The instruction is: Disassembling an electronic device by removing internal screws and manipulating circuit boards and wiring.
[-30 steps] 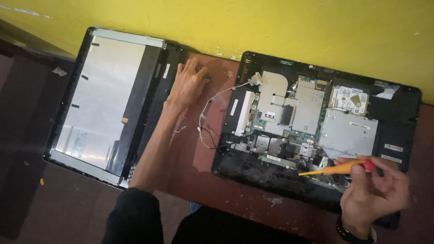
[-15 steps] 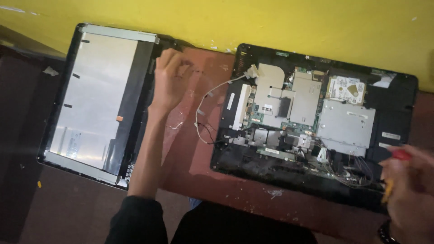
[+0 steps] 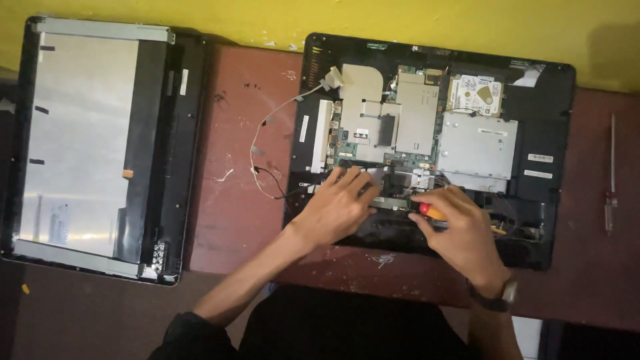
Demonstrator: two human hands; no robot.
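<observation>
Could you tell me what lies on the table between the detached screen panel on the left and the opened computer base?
In the head view, between the screen panel and the computer base, loose thin cables trail across the reddish table.

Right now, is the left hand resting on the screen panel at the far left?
No, the left hand lies on the opened computer base, well apart from the screen panel lying to its left.

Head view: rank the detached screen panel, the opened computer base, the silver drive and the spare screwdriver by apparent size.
1-2. Screen panel and computer base: alike, unranked.
3. Silver drive.
4. Spare screwdriver, long but thin.
</observation>
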